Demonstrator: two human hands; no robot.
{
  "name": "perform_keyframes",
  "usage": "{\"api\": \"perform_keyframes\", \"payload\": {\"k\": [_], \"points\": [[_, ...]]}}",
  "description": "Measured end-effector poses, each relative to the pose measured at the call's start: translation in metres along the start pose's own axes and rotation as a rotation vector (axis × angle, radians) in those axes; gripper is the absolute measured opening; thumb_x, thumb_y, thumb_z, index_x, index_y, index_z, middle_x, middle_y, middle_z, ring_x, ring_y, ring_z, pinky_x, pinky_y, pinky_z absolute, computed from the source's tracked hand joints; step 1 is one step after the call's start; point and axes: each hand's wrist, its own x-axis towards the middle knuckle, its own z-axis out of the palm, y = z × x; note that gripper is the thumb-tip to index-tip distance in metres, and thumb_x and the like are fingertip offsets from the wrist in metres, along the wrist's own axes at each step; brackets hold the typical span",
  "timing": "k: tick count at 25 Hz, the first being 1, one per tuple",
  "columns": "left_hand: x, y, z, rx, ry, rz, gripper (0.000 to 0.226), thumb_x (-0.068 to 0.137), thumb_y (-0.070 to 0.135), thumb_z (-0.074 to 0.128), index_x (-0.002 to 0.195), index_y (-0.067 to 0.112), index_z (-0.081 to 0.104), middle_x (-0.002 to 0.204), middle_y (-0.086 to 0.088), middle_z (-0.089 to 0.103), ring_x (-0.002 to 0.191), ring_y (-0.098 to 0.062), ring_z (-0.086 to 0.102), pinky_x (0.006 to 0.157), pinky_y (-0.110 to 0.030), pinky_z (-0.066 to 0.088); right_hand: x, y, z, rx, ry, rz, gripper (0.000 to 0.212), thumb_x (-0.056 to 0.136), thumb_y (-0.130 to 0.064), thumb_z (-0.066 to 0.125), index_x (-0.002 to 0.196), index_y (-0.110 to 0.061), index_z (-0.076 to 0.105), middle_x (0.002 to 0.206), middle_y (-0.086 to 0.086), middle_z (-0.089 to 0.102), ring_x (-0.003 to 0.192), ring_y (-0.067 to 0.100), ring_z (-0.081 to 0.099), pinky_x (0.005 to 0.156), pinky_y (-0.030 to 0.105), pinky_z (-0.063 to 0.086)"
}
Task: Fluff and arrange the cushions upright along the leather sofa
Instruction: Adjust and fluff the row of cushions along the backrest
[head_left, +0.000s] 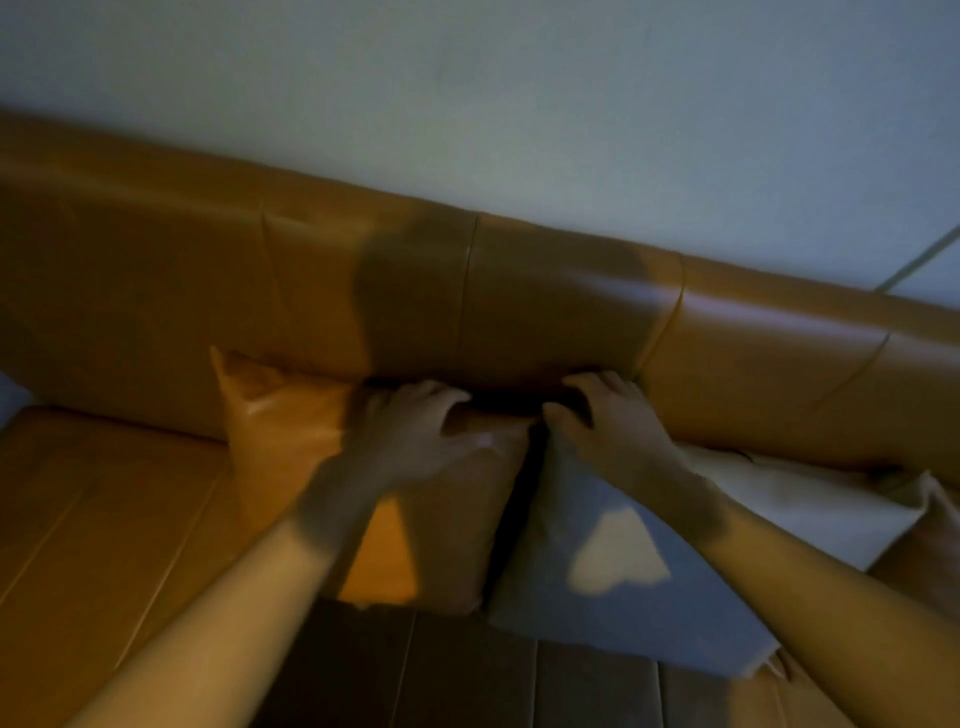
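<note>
Tan leather ran the whole length of the sofa (130, 291), its padded backrest set against a pale wall (467, 93) and its seat panels stitched in long straight seams. Two cushions stood side by side on the seat, leaning back against the backrest near the middle. The orange cushion (280, 441) was on the left, one pointed corner sticking up against the leather; the grey cushion (613, 597) sat just beside it on the right, the two nearly touching along a dark gap between them. A third, paler cushion (810, 509) lay behind the grey one further to the right, partly covered by it.

The person leaned over them with both bare arms stretched forward. The left hand (415, 431) rested on the top edge of the orange cushion, fingers curled over it where it met the backrest. The right hand (608, 421) did the same on the top edge of the grey cushion, fingers bent and hooked over the rim, thumb pointing toward the other hand. Both grips looked closed on the fabric, though blur softened the fingertips. A shadow fell across the backrest and both hands, and small patches of light lay on the fronts of the two cushions.
</note>
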Motion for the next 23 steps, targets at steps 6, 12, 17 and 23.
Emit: {"api": "perform_keyframes", "payload": {"k": [6, 12, 17, 23], "points": [[0.02, 0.094, 0.037, -0.097, -0.204, 0.09, 0.097, 0.062, 0.087, 0.051, 0.145, 0.047, 0.02, 0.155, 0.006, 0.027, 0.144, -0.024, 0.025, 0.108, -0.072, 0.001, -0.066, 0.122, -0.046, -0.137, -0.28, 0.224, 0.1, 0.064, -0.091, 0.031, 0.142, -0.03, 0.036, 0.137, 0.0, 0.043, 0.129, 0.025, 0.036, 0.099, 0.046, 0.033], [0.028, 0.107, 0.049, 0.04, -0.116, 0.025, 0.058, 0.075, 0.068, 0.061, 0.122, 0.039, 0.045, 0.12, 0.001, 0.045, 0.123, -0.028, 0.043, 0.107, -0.065, 0.021, -0.092, 0.194, -0.069, -0.248, -0.434, 0.353, 0.128, 0.051, -0.092, 0.053, 0.153, -0.03, 0.005, 0.16, 0.001, 0.006, 0.147, 0.03, -0.003, 0.111, 0.069, 0.012], [0.026, 0.12, 0.051, -0.034, 0.003, 0.028, 0.048, 0.078, 0.056, 0.068, 0.109, 0.023, 0.052, 0.106, -0.003, 0.05, 0.105, -0.03, 0.055, 0.087, -0.044, 0.043, -0.094, 0.195, -0.062, -0.269, -0.306, 0.357, 0.091, 0.07, -0.075, 0.058, 0.145, -0.033, 0.026, 0.141, 0.005, 0.038, 0.131, 0.037, 0.028, 0.104, 0.071, 0.02], [0.023, 0.128, 0.057, -0.126, 0.022, -0.002, 0.045, 0.082, 0.049, 0.068, 0.112, 0.016, 0.057, 0.108, -0.009, 0.057, 0.095, -0.028, 0.058, 0.071, -0.033, 0.037, -0.088, 0.194, -0.075, -0.323, -0.303, 0.319, 0.066, 0.079, -0.063, 0.062, 0.135, -0.036, 0.041, 0.123, 0.004, 0.048, 0.12, 0.03, 0.039, 0.099, 0.057, 0.035]]}}
